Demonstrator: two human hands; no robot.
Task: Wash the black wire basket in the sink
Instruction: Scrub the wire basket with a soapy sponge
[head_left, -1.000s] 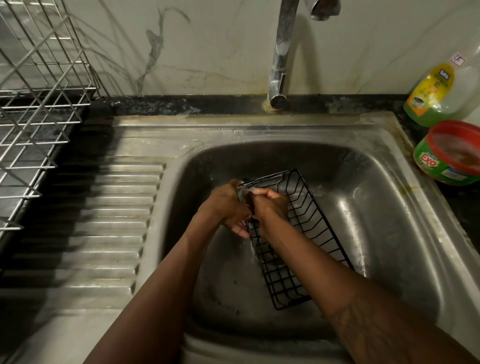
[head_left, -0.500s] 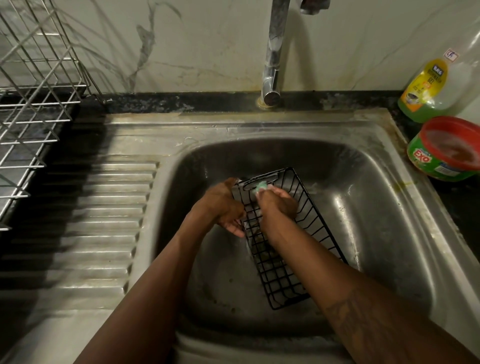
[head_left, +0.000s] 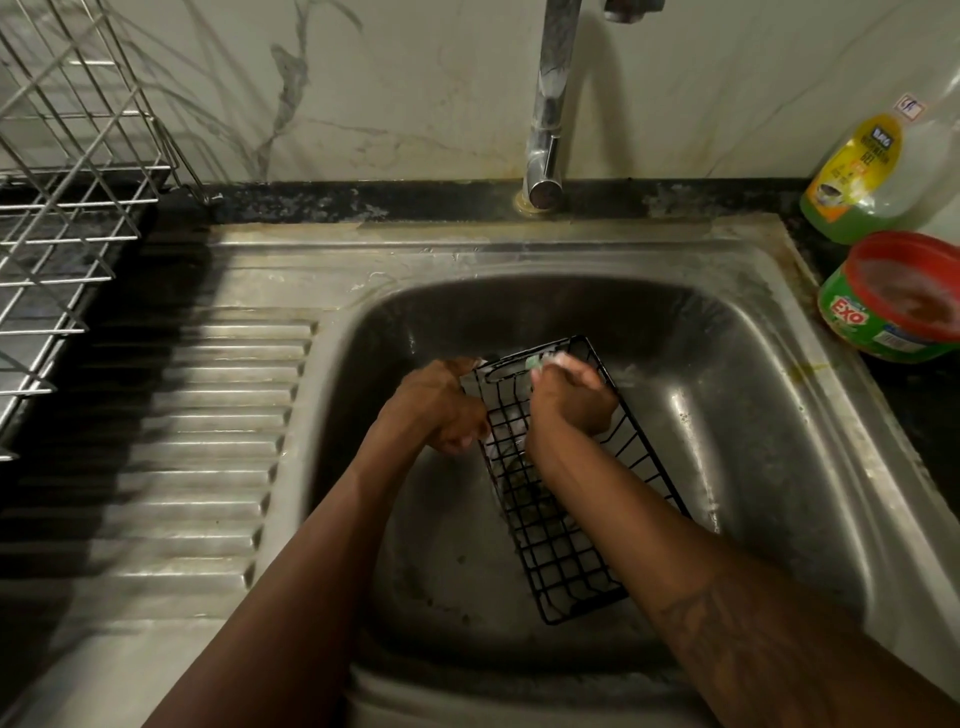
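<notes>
A long black wire basket (head_left: 558, 551) lies slanted in the steel sink (head_left: 727, 415), its far end raised toward the tap. My left hand (head_left: 441, 410) grips the basket's left rim near that far end. My right hand (head_left: 569, 400) is inside the basket and holds a small green scrub pad (head_left: 535, 364) with white foam against the far end wall. My right forearm covers much of the basket's right side.
The tap (head_left: 545, 130) stands behind the sink, with no water visibly running. A ribbed drainboard (head_left: 208, 441) lies left, with a steel wire dish rack (head_left: 67, 182) beyond it. A bottle of green dish gel (head_left: 862, 176) and an open soap tub (head_left: 893, 296) stand at the right.
My right hand has slid with the scrub pad to the right along the basket's far end. My left hand has kept its hold on the left rim.
</notes>
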